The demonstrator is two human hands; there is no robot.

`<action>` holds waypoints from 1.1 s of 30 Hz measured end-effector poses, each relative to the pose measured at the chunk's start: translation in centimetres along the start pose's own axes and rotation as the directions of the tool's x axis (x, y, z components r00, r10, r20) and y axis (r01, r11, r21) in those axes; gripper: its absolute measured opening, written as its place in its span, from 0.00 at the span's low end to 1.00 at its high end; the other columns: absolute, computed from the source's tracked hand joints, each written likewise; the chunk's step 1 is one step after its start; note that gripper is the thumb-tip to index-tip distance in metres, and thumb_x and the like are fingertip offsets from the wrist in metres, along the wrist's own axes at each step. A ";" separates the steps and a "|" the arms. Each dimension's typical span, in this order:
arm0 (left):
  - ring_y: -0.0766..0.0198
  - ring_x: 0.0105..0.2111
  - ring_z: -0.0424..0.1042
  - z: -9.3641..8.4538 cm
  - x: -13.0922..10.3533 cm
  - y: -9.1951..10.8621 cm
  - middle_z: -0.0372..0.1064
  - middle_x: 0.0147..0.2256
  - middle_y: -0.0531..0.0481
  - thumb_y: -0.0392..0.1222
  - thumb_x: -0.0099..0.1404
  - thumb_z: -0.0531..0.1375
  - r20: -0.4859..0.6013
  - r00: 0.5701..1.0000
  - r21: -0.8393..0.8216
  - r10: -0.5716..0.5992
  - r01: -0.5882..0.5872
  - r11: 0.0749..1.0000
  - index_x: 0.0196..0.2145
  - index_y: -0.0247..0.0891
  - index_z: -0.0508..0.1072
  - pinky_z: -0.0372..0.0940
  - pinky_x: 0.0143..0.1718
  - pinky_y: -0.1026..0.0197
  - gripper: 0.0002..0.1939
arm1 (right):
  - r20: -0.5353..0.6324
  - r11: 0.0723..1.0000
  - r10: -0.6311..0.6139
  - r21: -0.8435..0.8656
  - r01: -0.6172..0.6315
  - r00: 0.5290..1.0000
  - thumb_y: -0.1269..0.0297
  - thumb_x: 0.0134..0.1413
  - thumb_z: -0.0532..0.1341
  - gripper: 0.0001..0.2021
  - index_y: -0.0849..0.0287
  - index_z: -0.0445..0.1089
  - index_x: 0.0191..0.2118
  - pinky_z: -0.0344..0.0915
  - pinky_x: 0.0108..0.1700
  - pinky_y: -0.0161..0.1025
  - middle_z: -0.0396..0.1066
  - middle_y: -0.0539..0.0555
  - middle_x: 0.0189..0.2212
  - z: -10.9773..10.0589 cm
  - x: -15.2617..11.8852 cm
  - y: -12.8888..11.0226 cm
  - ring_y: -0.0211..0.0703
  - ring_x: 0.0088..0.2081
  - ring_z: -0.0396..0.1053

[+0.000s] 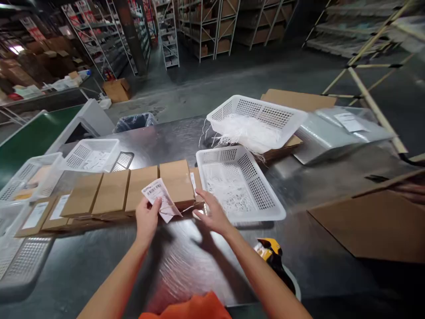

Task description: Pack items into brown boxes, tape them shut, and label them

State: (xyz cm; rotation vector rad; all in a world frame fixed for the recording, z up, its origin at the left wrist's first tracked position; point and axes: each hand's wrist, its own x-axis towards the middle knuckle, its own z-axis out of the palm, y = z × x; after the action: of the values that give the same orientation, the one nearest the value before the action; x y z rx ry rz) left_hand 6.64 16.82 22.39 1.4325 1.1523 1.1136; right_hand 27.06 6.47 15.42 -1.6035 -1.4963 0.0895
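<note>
My left hand (pixel 147 221) is closed on a white printed paper slip (pixel 160 196) with a barcode, its thumb lying over the paper. A thin white string (pixel 188 207) runs from the slip to my right hand (pixel 214 212), whose curled fingers hold its other end; the exact pinch is hidden. Both hands are over the front edge of a row of brown cardboard boxes (pixel 111 192). Right beside my right hand is a white perforated basket (pixel 265 195) with many short white strings or ties inside.
Behind sits another white basket (pixel 292 122) heaped with white strings. A yellow and black tape dispenser (pixel 274 254) lies on the metal table (pixel 186 266). More baskets (pixel 113 148) stand left, near a green conveyor (pixel 29 137). Plastic-wrapped packs (pixel 325 137) and an open cardboard box (pixel 372 226) are right.
</note>
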 end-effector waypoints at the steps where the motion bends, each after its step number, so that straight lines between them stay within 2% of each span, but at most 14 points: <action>1: 0.61 0.31 0.72 0.3 -0.4 0.3 0.76 0.31 0.47 0.51 0.51 0.67 -0.012 1.000 -0.059 0.000 -0.001 0.998 0.34 0.34 0.76 0.67 0.33 0.60 0.18 | 0.050 0.996 -0.092 0.016 0.091 0.995 0.54 0.57 0.60 0.22 0.57 0.67 0.54 0.63 0.55 0.50 0.71 0.60 0.51 0.8 -0.1 -1.2 0.51 0.53 0.67; 3: 0.63 0.30 0.72 0.6 -0.6 1.5 0.76 0.32 0.48 0.50 0.49 0.69 -0.022 0.999 -0.234 -0.038 0.032 0.972 0.34 0.34 0.76 0.67 0.34 0.61 0.18 | 0.133 0.978 -0.207 0.012 0.207 0.969 0.58 0.60 0.57 0.13 0.56 0.71 0.47 0.62 0.54 0.49 0.76 0.56 0.42 1.9 -0.4 -2.7 0.47 0.44 0.71; 5: 0.65 0.29 0.71 0.0 -0.3 2.8 0.76 0.32 0.50 0.48 0.46 0.70 -0.036 0.994 -0.415 -0.102 0.078 0.907 0.35 0.35 0.75 0.68 0.34 0.61 0.20 | 0.164 0.976 -0.204 -0.041 0.213 0.965 0.61 0.64 0.52 0.12 0.55 0.73 0.37 0.65 0.47 0.43 0.76 0.51 0.30 2.0 -0.6 -2.9 0.41 0.33 0.71; 8: 0.67 0.30 0.71 -2.5 0.7 4.0 0.74 0.34 0.50 0.45 0.43 0.71 -0.216 0.968 -0.547 -0.131 -0.009 0.837 0.35 0.35 0.74 0.68 0.33 0.63 0.21 | 0.085 0.980 -0.087 -0.171 0.100 0.993 0.62 0.63 0.51 0.16 0.56 0.73 0.30 0.63 0.40 0.41 0.72 0.52 0.23 -0.4 -0.5 -0.6 0.42 0.28 0.67; 11: 0.69 0.33 0.70 -5.5 1.4 3.5 0.74 0.39 0.51 0.47 0.47 0.68 -0.376 0.923 -0.464 -0.078 -0.115 0.878 0.38 0.36 0.73 0.67 0.35 0.64 0.21 | -0.129 0.942 0.114 -0.302 -0.149 0.985 0.64 0.61 0.51 0.16 0.59 0.72 0.27 0.60 0.45 0.49 0.69 0.57 0.21 -4.7 0.4 3.3 0.46 0.29 0.66; 13: 0.67 0.31 0.71 -7.0 1.2 2.5 0.74 0.37 0.49 0.47 0.49 0.68 -0.293 0.952 -0.402 -0.087 -0.040 0.915 0.38 0.35 0.74 0.67 0.34 0.62 0.20 | -0.246 0.895 0.227 -0.328 -0.301 0.942 0.65 0.59 0.52 0.14 0.62 0.72 0.29 0.59 0.44 0.53 0.71 0.64 0.27 -6.9 1.2 5.4 0.52 0.34 0.68; 15: 0.63 0.30 0.72 -7.7 0.5 1.3 0.75 0.33 0.47 0.47 0.48 0.67 -0.132 0.987 -0.295 -0.096 0.053 0.954 0.36 0.33 0.75 0.68 0.33 0.60 0.19 | -0.309 0.863 0.289 -0.325 -0.386 0.906 0.66 0.58 0.52 0.12 0.64 0.72 0.33 0.60 0.44 0.55 0.71 0.72 0.37 -7.8 1.9 5.8 0.59 0.42 0.68; 18: 0.58 0.32 0.74 -7.7 -0.9 0.3 0.77 0.33 0.44 0.48 0.51 0.65 0.009 1.000 -0.022 -0.029 0.029 0.999 0.35 0.33 0.76 0.67 0.34 0.58 0.17 | -0.278 0.900 0.269 -0.269 -0.344 0.922 0.67 0.59 0.52 0.13 0.62 0.73 0.40 0.62 0.49 0.52 0.69 0.70 0.46 -6.0 1.9 2.0 0.57 0.49 0.67; 21: 0.56 0.33 0.74 -7.1 -2.4 0.3 0.78 0.35 0.42 0.48 0.54 0.62 0.042 0.999 0.098 -0.005 0.001 0.995 0.36 0.33 0.77 0.67 0.35 0.58 0.16 | -0.129 0.980 0.142 -0.122 -0.158 0.981 0.64 0.62 0.51 0.14 0.55 0.70 0.48 0.69 0.43 0.41 0.73 0.58 0.42 -1.8 0.6 -5.3 0.44 0.41 0.71; 23: 0.56 0.32 0.74 -6.8 -3.6 0.6 0.78 0.34 0.42 0.46 0.54 0.62 0.081 0.996 0.092 -0.030 0.022 0.995 0.36 0.33 0.77 0.67 0.34 0.57 0.16 | -0.011 0.994 -0.083 0.067 0.083 0.997 0.62 0.60 0.56 0.17 0.57 0.66 0.54 0.70 0.44 0.42 0.69 0.60 0.49 1.0 -0.3 -10.2 0.46 0.45 0.70; 25: 0.56 0.33 0.74 -6.9 -4.8 0.5 0.78 0.35 0.43 0.45 0.53 0.62 0.136 0.990 0.077 -0.038 0.027 0.997 0.36 0.34 0.77 0.67 0.36 0.58 0.15 | 0.001 0.960 -0.278 -0.012 0.278 0.960 0.63 0.58 0.58 0.12 0.57 0.72 0.46 0.67 0.50 0.49 0.65 0.62 0.54 3.1 -1.3 -13.6 0.52 0.52 0.65; 28: 0.58 0.30 0.73 -7.9 -5.4 -0.6 0.78 0.32 0.44 0.45 0.50 0.65 0.159 0.982 -0.005 -0.098 0.100 0.995 0.33 0.34 0.78 0.66 0.33 0.60 0.14 | -0.078 0.915 -0.392 -0.138 0.380 0.917 0.67 0.58 0.59 0.07 0.59 0.74 0.32 0.64 0.50 0.50 0.66 0.61 0.51 4.8 -3.3 -15.9 0.54 0.51 0.63; 30: 0.60 0.27 0.71 -9.3 -4.3 -1.8 0.76 0.30 0.45 0.47 0.49 0.65 0.084 0.983 -0.077 -0.164 0.171 0.982 0.32 0.35 0.77 0.66 0.29 0.61 0.14 | -0.098 0.904 -0.419 -0.140 0.404 0.903 0.68 0.57 0.60 0.06 0.57 0.74 0.31 0.64 0.47 0.47 0.68 0.59 0.48 5.6 -5.2 -15.9 0.51 0.48 0.64; 33: 0.62 0.27 0.71 -13.1 -1.3 -3.6 0.75 0.33 0.46 0.51 0.52 0.61 -0.107 0.966 -0.164 -0.236 0.217 0.962 0.35 0.37 0.73 0.66 0.29 0.61 0.17 | 0.106 0.921 -0.383 -0.035 0.389 0.918 0.69 0.55 0.60 0.06 0.54 0.74 0.31 0.63 0.37 0.37 0.71 0.53 0.38 6.9 -8.8 -14.6 0.41 0.36 0.66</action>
State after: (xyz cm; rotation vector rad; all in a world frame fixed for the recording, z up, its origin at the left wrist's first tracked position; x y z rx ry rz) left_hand -6.88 17.59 20.41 1.0965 1.2585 1.1147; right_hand 9.53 0.81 16.24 -1.3311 -1.8800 -0.0995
